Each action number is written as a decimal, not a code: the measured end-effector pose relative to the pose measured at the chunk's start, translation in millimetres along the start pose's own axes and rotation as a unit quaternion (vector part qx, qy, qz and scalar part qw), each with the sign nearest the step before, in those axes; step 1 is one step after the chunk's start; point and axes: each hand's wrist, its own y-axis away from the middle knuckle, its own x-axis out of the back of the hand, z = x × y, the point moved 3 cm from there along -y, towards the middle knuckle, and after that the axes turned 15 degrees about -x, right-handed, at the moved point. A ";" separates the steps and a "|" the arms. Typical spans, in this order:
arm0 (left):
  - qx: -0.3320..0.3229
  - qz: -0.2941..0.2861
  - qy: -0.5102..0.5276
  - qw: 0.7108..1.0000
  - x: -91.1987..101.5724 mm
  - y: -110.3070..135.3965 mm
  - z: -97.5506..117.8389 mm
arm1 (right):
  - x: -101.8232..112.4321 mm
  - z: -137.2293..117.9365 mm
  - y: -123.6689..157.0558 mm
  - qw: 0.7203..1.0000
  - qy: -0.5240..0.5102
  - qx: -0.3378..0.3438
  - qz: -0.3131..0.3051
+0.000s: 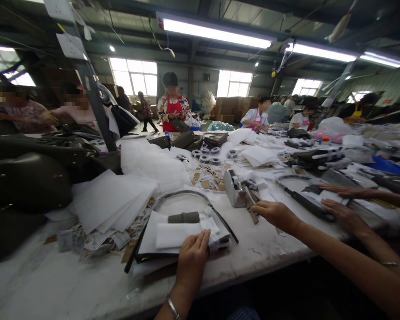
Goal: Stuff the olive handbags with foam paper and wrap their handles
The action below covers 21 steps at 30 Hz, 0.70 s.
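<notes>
My left hand (194,253) lies flat, fingers stretched, on the near edge of a folded white foam sheet (175,235). The foam rests on a dark bag (146,256) with a white sheet over it; its wrapped handle (182,194) arches behind. A short dark olive rolled piece (183,217) sits beyond the foam. My right hand (276,215) is held at the front end of a grey tape dispenser (233,189), its fingers drawn together at the tips. Whatever is between those fingertips is too small to make out.
To the right, a co-worker's hands (345,213) press on another bag with a dark strap (306,202). White foam sheets (110,200) and tags (96,240) are heaped at left beside dark olive bags (26,186). Tape rolls (205,158) lie farther back. Several people work beyond.
</notes>
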 end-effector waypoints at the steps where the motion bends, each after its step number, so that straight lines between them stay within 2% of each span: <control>1: 0.001 -0.002 0.001 1.000 0.2 -0.2 0.1 | 5.7 -12.3 1.1 0.998 0.020 0.053 -0.008; 4: 0.008 -0.007 0.007 1.000 1.6 -1.1 0.7 | 16.8 -55.2 -1.5 0.979 0.063 0.193 -0.013; 8: 0.019 -0.013 0.016 1.000 5.0 -3.4 2.2 | 13.3 -107.5 -22.2 0.960 0.029 0.269 -0.072; 13: 0.042 -0.017 0.038 0.998 7.4 -5.3 3.7 | -8.7 -146.4 -62.4 0.933 0.009 0.313 -0.178; 21: 0.033 -0.010 0.011 0.999 2.3 -6.0 3.0 | -45.5 -173.1 -111.9 0.907 0.138 0.300 -0.262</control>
